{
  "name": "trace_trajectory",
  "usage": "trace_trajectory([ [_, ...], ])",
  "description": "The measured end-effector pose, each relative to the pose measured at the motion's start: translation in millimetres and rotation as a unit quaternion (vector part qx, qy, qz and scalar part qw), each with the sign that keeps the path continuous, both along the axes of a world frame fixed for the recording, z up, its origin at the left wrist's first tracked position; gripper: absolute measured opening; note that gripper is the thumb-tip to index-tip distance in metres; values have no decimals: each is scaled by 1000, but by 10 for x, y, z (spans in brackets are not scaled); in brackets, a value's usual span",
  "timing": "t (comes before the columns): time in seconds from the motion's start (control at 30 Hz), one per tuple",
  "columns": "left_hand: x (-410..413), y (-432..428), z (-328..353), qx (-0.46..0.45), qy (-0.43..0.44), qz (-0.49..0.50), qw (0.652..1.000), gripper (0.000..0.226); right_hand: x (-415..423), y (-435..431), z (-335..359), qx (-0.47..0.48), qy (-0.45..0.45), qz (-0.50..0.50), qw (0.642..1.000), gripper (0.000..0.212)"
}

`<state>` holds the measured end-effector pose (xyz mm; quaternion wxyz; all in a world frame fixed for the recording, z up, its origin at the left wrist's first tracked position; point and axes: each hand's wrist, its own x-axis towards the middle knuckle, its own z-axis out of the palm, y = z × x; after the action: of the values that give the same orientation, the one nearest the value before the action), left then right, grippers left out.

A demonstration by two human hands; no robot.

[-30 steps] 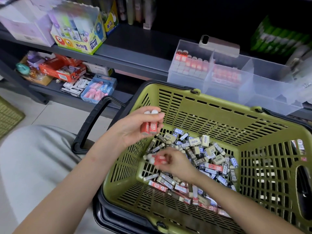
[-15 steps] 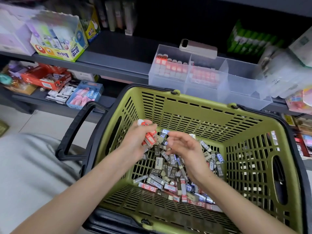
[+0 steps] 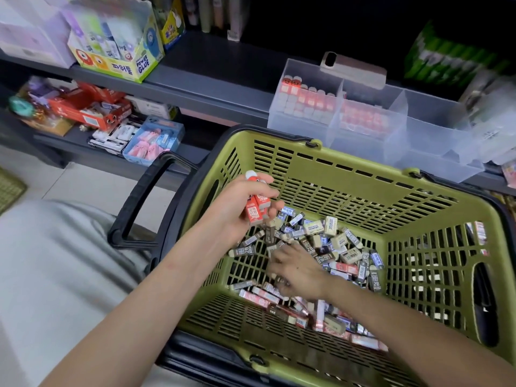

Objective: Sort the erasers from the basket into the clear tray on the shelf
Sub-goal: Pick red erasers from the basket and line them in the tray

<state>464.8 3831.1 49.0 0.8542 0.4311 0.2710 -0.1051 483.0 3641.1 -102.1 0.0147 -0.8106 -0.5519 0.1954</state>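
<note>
The right hand (image 3: pixel 296 270) has dropped from beside the left hand (image 3: pixel 240 203) back into the erasers (image 3: pixel 321 241) in the basket (image 3: pixel 349 174), its grip hidden, while the left still clasps red erasers (image 3: pixel 257 208), so gathering continues and nothing heads for the tray (image 3: pixel 435 135) yet

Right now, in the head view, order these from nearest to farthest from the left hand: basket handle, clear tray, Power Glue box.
From the left hand:
1. Basket handle, just to its left.
2. Clear tray, up right on the shelf.
3. Power Glue box, far upper left.

L grip (image 3: pixel 237 208) clenched, R grip (image 3: pixel 298 269) down
</note>
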Motion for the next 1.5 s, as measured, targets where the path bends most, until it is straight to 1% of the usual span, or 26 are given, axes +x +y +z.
trace_trajectory([
  [0.1, 12, 11, -14, -4, -7, 1, 1000, 26, 250, 1, 121, 33, -41, -82, 995, 34],
  [0.17, 9, 13, -10, -10, -10, 2, 1000, 27, 310, 24, 208, 59, -50, -132, 988, 34],
  [0.23, 5, 15, 6, -17, -16, 1, 1000, 32, 171, 50, 203, 128, -14, -141, 981, 30],
  [0.27, 4, 16, 12, -20, -18, 1, 1000, 35, 42, 72, 181, 140, 17, -137, 980, 32],
  [0.3, 6, 16, 17, -23, -20, 2, 1000, 36, -89, 94, 140, 121, 47, -137, 982, 37],
  [0.33, 8, 17, 17, -24, -22, 4, 999, 34, -198, 123, 79, 78, 66, -139, 985, 41],
  [0.4, 10, 18, 14, -20, -21, 8, 1000, 29, -339, 202, -52, -13, 49, -134, 990, 48],
  [0.47, 2, 18, 7, -14, -14, 12, 1000, 26, -399, 288, -131, -63, 18, -120, 991, 50],
  [0.63, 8, 8, -1, -8, -15, 12, 1000, 21, -374, 269, -160, -49, 11, -52, 997, 38],
  [0.7, 15, 4, 3, -5, -17, 10, 1000, 21, -379, 223, -178, -33, 25, -59, 997, 37],
  [0.8, 16, 1, 3, -3, -18, 8, 1000, 21, -381, 227, -165, -16, 112, -124, 986, 38],
  [0.97, 18, -11, -1, -20, -26, 13, 999, 21, -287, 264, -83, -77, 201, -118, 970, 38],
  [1.1, 21, -19, 11, -31, -35, 12, 999, 21, -282, 381, -26, -127, 284, -156, 937, 41],
  [1.17, 22, -20, 16, -34, -34, 14, 999, 20, -269, 479, -25, -162, 298, -170, 925, 46],
  [1.23, 21, -22, 19, -35, -30, 15, 999, 20, -260, 536, -44, -166, 320, -194, 913, 45],
  [1.37, 18, -45, 38, -28, -31, 8, 999, 18, -330, 431, -102, -97, 359, -279, 885, 37],
  [1.4, 18, -48, 43, -21, -39, 2, 999, 17, -337, 384, -84, -72, 387, -303, 868, 38],
  [1.43, 17, -47, 45, -7, -50, -6, 999, 16, -318, 341, -23, -41, 422, -333, 842, 39],
  [1.5, 10, -32, 40, 47, -72, -14, 996, 18, -195, 271, 214, 41, 477, -398, 783, 39],
])
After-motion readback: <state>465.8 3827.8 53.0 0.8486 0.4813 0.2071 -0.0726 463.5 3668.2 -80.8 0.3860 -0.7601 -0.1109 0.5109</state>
